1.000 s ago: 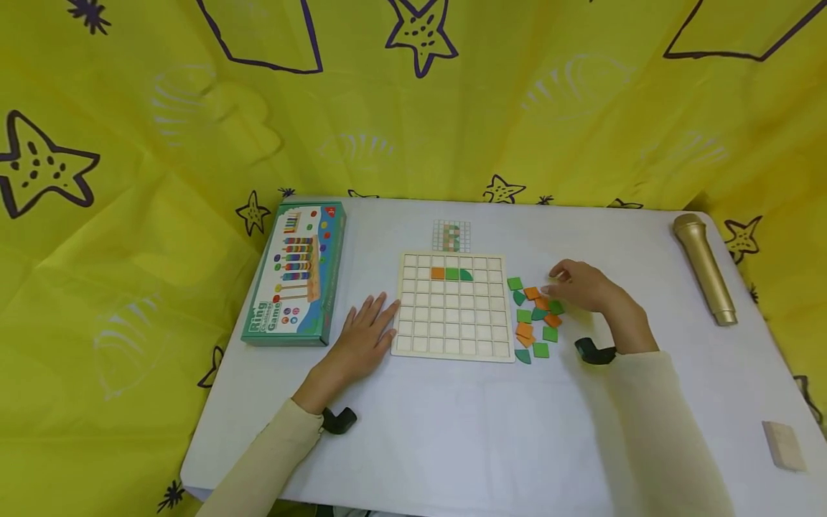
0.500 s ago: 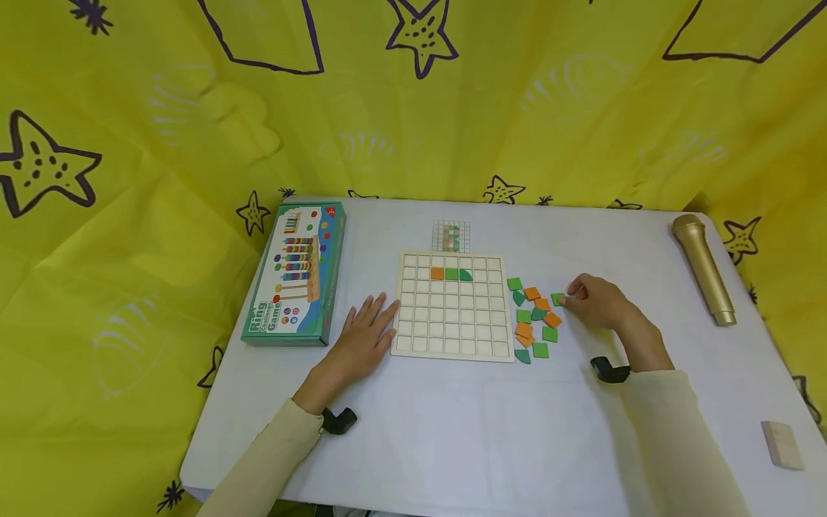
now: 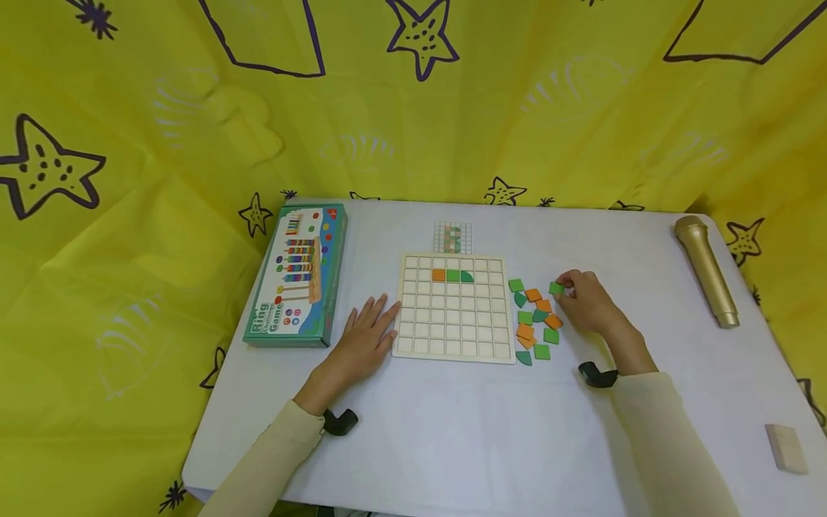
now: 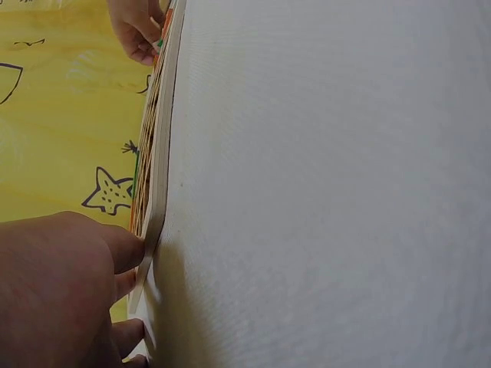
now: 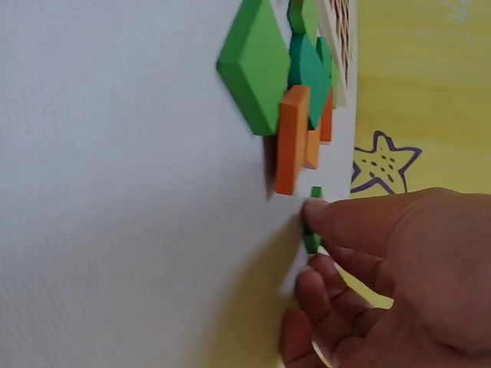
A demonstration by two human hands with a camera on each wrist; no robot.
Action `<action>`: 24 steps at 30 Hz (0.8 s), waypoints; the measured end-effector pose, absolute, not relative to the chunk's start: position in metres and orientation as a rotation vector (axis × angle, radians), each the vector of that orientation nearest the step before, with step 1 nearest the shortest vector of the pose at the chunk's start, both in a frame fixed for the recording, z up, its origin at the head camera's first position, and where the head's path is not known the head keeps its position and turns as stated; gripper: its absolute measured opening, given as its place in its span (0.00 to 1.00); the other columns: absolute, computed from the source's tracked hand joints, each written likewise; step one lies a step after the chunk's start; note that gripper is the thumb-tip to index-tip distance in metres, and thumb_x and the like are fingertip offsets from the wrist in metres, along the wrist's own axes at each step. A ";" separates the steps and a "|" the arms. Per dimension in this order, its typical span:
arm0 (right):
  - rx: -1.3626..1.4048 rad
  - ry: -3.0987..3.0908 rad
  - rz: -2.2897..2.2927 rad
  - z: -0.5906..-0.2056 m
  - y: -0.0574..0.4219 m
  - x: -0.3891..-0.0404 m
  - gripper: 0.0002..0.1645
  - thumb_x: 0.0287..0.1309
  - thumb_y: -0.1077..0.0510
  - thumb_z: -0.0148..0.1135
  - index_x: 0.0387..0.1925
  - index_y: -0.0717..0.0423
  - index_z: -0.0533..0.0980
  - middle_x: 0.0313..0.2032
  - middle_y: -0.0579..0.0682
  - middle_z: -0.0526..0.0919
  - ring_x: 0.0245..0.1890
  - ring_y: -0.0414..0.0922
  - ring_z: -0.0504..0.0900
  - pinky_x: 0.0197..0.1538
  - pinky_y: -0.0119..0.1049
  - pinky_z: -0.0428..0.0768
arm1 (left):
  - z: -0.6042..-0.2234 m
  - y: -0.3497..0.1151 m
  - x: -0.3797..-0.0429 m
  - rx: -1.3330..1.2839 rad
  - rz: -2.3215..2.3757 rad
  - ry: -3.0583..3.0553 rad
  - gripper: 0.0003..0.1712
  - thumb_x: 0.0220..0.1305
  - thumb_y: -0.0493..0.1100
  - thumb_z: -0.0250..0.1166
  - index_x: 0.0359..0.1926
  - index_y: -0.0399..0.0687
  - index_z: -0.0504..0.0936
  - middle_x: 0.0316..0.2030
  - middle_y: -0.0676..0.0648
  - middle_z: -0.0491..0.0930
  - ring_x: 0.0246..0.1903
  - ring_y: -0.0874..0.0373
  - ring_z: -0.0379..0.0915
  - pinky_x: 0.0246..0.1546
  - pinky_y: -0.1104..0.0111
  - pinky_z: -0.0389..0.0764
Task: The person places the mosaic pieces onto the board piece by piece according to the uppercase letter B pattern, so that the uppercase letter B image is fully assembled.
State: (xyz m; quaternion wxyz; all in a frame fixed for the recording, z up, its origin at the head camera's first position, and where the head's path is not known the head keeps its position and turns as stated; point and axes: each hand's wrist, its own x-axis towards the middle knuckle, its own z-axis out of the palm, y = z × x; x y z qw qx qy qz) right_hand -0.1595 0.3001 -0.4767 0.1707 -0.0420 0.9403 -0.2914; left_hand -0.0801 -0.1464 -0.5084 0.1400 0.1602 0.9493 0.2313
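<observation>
My right hand (image 3: 589,305) pinches a green square tile (image 3: 555,288) between thumb and fingers, just right of the loose tiles. In the right wrist view the thumb lies against that tile, low over the white tabletop. My left hand (image 3: 363,341) rests spread on the table, its fingertips at the left edge of the wooden grid board (image 3: 454,310). The left wrist view shows the thumb against the board's side. Up on the board lie an orange square tile (image 3: 438,275), a green square tile (image 3: 453,276) and a dark green quarter-round tile (image 3: 466,277), side by side in one row.
Several loose orange tiles (image 3: 525,331) and green tiles lie right of the board. A small pattern card (image 3: 453,237) sits behind it. At left is a ring game box (image 3: 297,276); at right, a gold microphone (image 3: 706,271) and a wooden block (image 3: 786,448).
My right hand has drawn back from over the tiles and come to the green square tile, which has shifted slightly away toward the back. The left hand has stayed put.
</observation>
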 end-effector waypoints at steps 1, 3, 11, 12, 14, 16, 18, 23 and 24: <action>-0.109 2.669 -0.844 -0.479 0.299 -0.160 0.24 0.78 0.60 0.53 0.65 0.73 0.66 0.57 0.72 0.65 0.52 0.63 0.69 0.59 0.60 0.72 | -0.509 -0.146 -0.080 0.463 0.664 2.740 0.35 0.85 0.54 0.45 0.86 0.57 0.52 0.85 0.43 0.43 0.84 0.42 0.33 0.80 0.38 0.39; -0.097 2.667 -0.879 -0.482 0.297 -0.161 0.25 0.79 0.60 0.52 0.67 0.72 0.66 0.60 0.72 0.64 0.53 0.62 0.69 0.60 0.60 0.72 | -0.509 -0.146 -0.080 0.464 0.662 2.735 0.35 0.85 0.54 0.45 0.86 0.57 0.51 0.85 0.43 0.42 0.84 0.42 0.33 0.80 0.38 0.38; -0.119 2.667 -0.903 -0.487 0.283 -0.173 0.24 0.80 0.59 0.51 0.69 0.69 0.66 0.64 0.71 0.63 0.56 0.62 0.68 0.66 0.61 0.71 | -0.509 -0.145 -0.079 0.446 0.672 2.745 0.35 0.85 0.54 0.45 0.86 0.57 0.52 0.85 0.43 0.43 0.84 0.42 0.33 0.80 0.38 0.39; -0.116 2.666 -0.902 -0.487 0.282 -0.174 0.24 0.80 0.59 0.51 0.69 0.68 0.66 0.63 0.71 0.63 0.56 0.62 0.69 0.66 0.61 0.71 | -0.509 -0.145 -0.079 0.446 0.674 2.746 0.35 0.85 0.53 0.45 0.86 0.56 0.52 0.85 0.43 0.43 0.84 0.41 0.33 0.80 0.37 0.39; -0.122 2.663 -0.902 -0.486 0.279 -0.176 0.24 0.80 0.59 0.52 0.69 0.69 0.66 0.62 0.70 0.65 0.55 0.62 0.69 0.66 0.60 0.72 | -0.508 -0.146 -0.078 0.447 0.679 2.750 0.35 0.85 0.53 0.46 0.85 0.55 0.52 0.85 0.42 0.43 0.84 0.41 0.34 0.80 0.37 0.39; -0.122 2.665 -0.923 -0.486 0.276 -0.178 0.24 0.80 0.59 0.52 0.68 0.69 0.67 0.61 0.70 0.66 0.56 0.62 0.70 0.67 0.61 0.72 | -0.507 -0.146 -0.078 0.443 0.669 2.749 0.35 0.85 0.53 0.45 0.86 0.56 0.52 0.85 0.42 0.43 0.84 0.41 0.34 0.80 0.38 0.38; -0.121 2.677 -0.949 -0.486 0.272 -0.179 0.24 0.80 0.59 0.52 0.68 0.70 0.67 0.60 0.71 0.67 0.56 0.62 0.70 0.66 0.60 0.73 | -0.507 -0.146 -0.078 0.440 0.668 2.748 0.35 0.85 0.53 0.46 0.86 0.56 0.52 0.85 0.43 0.43 0.84 0.41 0.34 0.80 0.38 0.38; -0.095 2.688 -1.018 -0.481 0.254 -0.181 0.24 0.80 0.59 0.51 0.68 0.70 0.68 0.62 0.71 0.66 0.54 0.60 0.71 0.62 0.57 0.76 | -0.506 -0.145 -0.078 0.443 0.677 2.743 0.34 0.85 0.53 0.45 0.85 0.56 0.52 0.85 0.42 0.43 0.84 0.41 0.34 0.80 0.38 0.38; -0.104 2.689 -1.019 -0.480 0.249 -0.182 0.24 0.80 0.59 0.51 0.68 0.70 0.68 0.63 0.71 0.66 0.55 0.60 0.71 0.63 0.57 0.76 | -0.505 -0.145 -0.078 0.445 0.677 2.742 0.34 0.85 0.53 0.45 0.85 0.56 0.52 0.85 0.42 0.43 0.84 0.41 0.34 0.80 0.38 0.38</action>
